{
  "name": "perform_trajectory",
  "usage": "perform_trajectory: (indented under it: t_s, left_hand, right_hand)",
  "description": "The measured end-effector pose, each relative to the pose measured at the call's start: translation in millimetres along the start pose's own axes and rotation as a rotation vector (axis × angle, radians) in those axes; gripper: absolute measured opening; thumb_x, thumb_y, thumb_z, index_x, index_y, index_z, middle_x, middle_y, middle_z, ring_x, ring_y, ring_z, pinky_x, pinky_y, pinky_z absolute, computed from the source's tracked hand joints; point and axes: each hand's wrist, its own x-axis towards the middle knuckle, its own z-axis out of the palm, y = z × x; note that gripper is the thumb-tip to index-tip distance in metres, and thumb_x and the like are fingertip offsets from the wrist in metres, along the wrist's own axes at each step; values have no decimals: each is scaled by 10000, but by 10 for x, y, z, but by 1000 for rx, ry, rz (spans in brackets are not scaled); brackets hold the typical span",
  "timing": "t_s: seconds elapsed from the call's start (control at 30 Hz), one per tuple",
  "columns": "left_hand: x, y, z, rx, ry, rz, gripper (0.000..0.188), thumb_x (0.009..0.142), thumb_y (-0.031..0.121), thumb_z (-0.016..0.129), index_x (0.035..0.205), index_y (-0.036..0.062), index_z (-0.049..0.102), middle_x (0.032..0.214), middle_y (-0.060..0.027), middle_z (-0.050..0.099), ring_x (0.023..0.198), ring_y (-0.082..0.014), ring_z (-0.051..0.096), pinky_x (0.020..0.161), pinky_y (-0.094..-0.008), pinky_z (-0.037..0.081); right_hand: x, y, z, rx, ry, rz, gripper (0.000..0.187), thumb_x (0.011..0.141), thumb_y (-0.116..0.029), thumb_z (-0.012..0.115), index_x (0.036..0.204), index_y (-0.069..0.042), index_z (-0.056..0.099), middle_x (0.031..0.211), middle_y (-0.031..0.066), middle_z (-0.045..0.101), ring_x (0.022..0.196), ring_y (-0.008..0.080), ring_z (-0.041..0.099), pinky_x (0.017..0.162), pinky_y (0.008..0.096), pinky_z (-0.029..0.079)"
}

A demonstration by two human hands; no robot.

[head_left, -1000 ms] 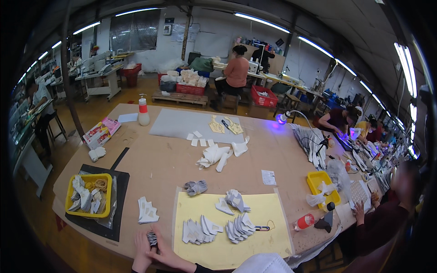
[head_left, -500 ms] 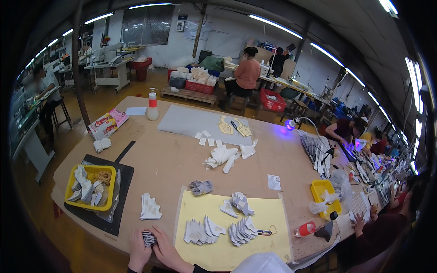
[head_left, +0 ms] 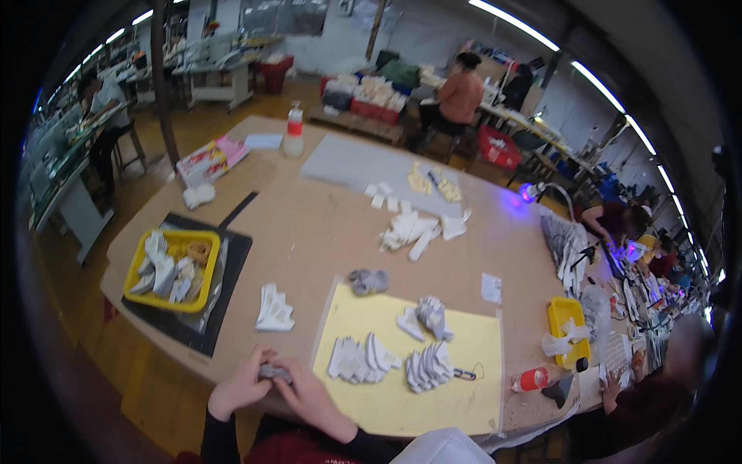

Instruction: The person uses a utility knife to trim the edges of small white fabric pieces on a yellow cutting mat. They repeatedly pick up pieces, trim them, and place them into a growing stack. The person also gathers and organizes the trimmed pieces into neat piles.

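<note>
Grey and small, a dark piece point(head_left: 274, 372) sits pinched between both hands at the near edge of the big wooden table point(head_left: 325, 224), just left of the yellow mat point(head_left: 471, 387). The left hand point(head_left: 241, 385) curls around it from the left, fingers bent and pressed close over its top, while the right hand point(head_left: 309, 394) meets it from the right with the fingertips closed on its other end; what exactly the piece is stays too small to tell. Both forearms, in dark sleeves, come up from the lower edge. On the mat, just right of the hands, lie two fanned stacks of white cut pieces point(head_left: 359, 357) and point(head_left: 429, 366), with another loose white cluster point(head_left: 429, 315) farther back and a crumpled grey scrap point(head_left: 368, 280) at the mat's far edge. A small white stack point(head_left: 273, 309) rests on bare wood just beyond the left hand. To the left, well apart, a yellow tray point(head_left: 202, 238) full of white pieces stands on a black mat point(head_left: 232, 255). At the right end of the table a second, smaller yellow tray point(head_left: 563, 313) holds white pieces, and a red-capped bottle point(head_left: 535, 379) lies near it on its side. Mid-table sits a scattered white pile point(head_left: 413, 230), and beyond it a grey sheet point(head_left: 355, 166) and a white bottle with a red band point(head_left: 294, 129). Another person's hand point(head_left: 610, 380) rests at the table's right corner.
</note>
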Motion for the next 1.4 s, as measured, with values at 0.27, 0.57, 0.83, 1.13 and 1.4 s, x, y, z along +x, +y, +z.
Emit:
perform_trajectory:
  t_s: [0.27, 0.57, 0.83, 1.13, 1.4]
  left_hand:
    - [470, 477, 495, -853, -165, 282, 950, 729, 257, 840, 1482, 40, 303, 1451, -187, 443, 1310, -253, 477, 1083, -390, 393]
    - [657, 653, 1137, -1364, -5, -21, 421, 951, 131, 561, 1331, -16, 456, 1314, -157, 547, 1211, -209, 547, 1028, -372, 450]
    - [623, 355, 1108, -1099, -63, -124, 411, 927, 84, 640, 1298, -14, 492, 1189, -75, 629, 1065, -131, 623, 914, -292, 508]
    - [503, 141, 1223, -1194, 28, -279, 403, 890, 42, 645, 1264, -19, 508, 1134, -89, 637, 1030, -157, 638, 893, -303, 521]
    - [483, -291, 872, -1212, 356, -200, 333, 882, 27, 630, 1198, -14, 534, 1071, -89, 656, 957, -178, 653, 847, -314, 527]
  right_hand:
    - [-194, -357, -680, 705, 443, 276, 241, 996, -117, 543, 1205, 1, 531, 1075, 43, 597, 964, 88, 552, 857, 238, 456]
    - [-84, -160, -863, -159, 644, 40, 261, 870, -35, 663, 1111, -9, 565, 1063, 77, 564, 884, 164, 547, 767, 271, 449]
    - [-167, -6, -1038, -61, 490, 200, 174, 807, -31, 752, 929, 19, 637, 823, 51, 573, 663, 125, 500, 615, 253, 411]
    - [-363, 56, -1128, -108, 607, 233, 102, 870, -39, 700, 869, 54, 658, 769, 44, 583, 656, 94, 505, 613, 237, 394]
    - [-734, 237, -1761, 183, 947, 417, 249, 919, -32, 652, 1149, 64, 653, 757, 16, 594, 663, 81, 563, 597, 215, 474]
